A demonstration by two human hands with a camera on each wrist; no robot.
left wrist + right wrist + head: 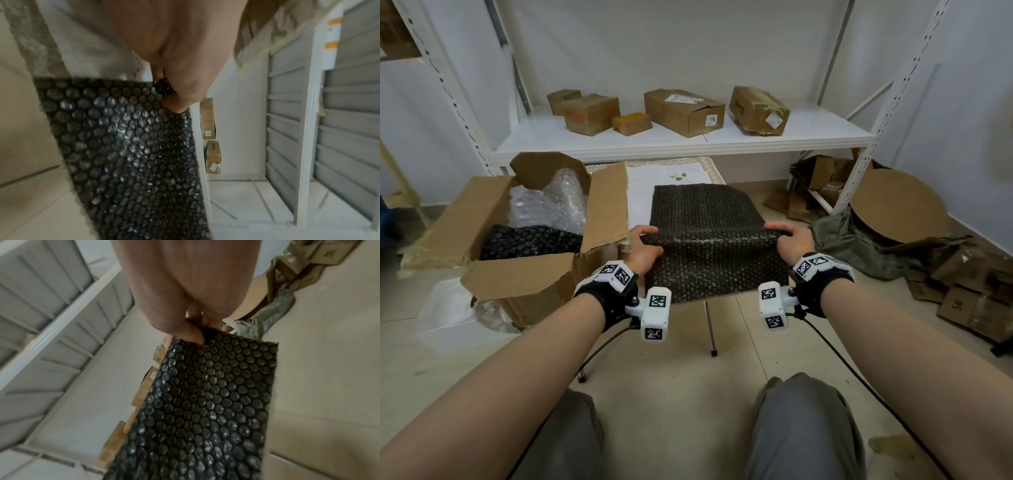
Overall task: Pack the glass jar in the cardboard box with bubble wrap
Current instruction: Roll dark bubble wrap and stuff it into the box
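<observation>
1. A black bubble wrap sheet (709, 240) is held at its middle fold by both hands; its far half lies on a small surface (640, 192), its near half hangs over the near edge.
2. The sheet's left edge is pinched by the left hand (645, 248), with the thumb curled over the bubbles, as seen in the left wrist view (179, 91).
3. The right edge is gripped by the right hand (791, 241), fingers curled over the fold, confirmed in the right wrist view (191, 327).
4. The glass jar cannot be made out in any view.
5. One open cardboard box (493, 246) stands just beside the surface's left edge; clear bubble wrap (548, 202) and a black bubble-wrapped bundle (530, 240) lie inside it.
6. The surface is covered by a white cloth (671, 174) and carried on thin metal legs (710, 325) over a pale tiled floor (681, 377).
7. Behind it, five closed cartons (681, 111) are counted on a white shelf (808, 132).
8. Flattened cardboard (962, 284) and a round cardboard disc (893, 205) are piled at the right, by the wall.
</observation>
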